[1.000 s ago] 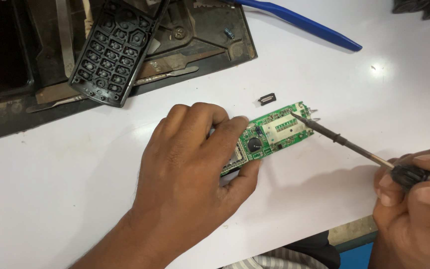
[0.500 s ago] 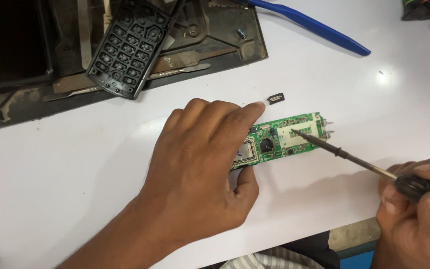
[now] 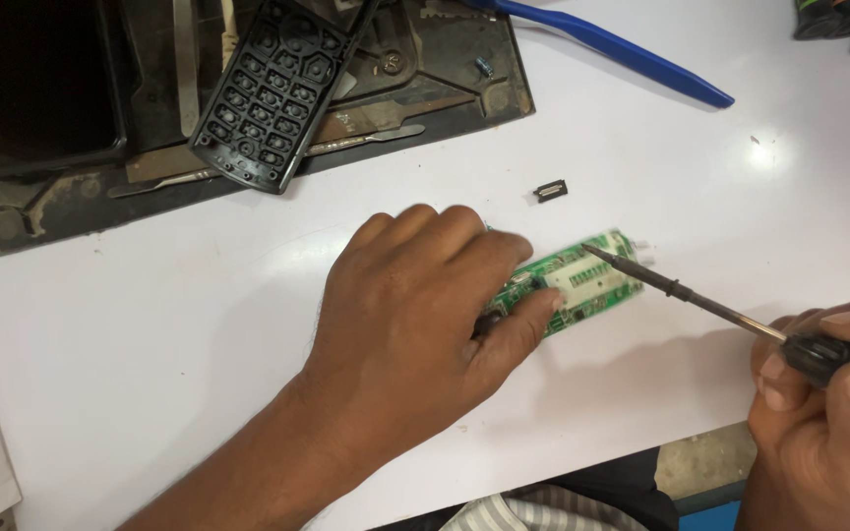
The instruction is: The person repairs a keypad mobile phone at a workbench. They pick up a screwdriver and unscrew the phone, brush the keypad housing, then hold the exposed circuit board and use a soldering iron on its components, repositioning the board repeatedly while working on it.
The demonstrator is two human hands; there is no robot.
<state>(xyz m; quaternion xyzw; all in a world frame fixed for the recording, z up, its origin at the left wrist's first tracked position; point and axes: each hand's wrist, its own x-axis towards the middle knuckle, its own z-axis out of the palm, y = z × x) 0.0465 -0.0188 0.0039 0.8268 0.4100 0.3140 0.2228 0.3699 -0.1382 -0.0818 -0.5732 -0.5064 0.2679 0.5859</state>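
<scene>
A small green circuit board (image 3: 582, 280) lies on the white table (image 3: 199, 324). My left hand (image 3: 415, 315) presses down on the board's left end, fingers and thumb pinching it, and covers that half. My right hand (image 3: 828, 393) at the lower right grips the dark handle of a thin soldering iron (image 3: 681, 292). Its metal tip touches the board's upper right part.
A small black part (image 3: 550, 191) lies loose just above the board. A black rubber keypad (image 3: 277, 88) rests on a dark worn tray (image 3: 248, 167) at the top left, with metal tweezers (image 3: 366, 141) on it. A blue handle (image 3: 622, 51) lies at the top. Dark objects (image 3: 843, 20) sit at the top right corner.
My left hand has slid a little further over the board, covering more of it. The iron's tip has shifted slightly across the board's right end.
</scene>
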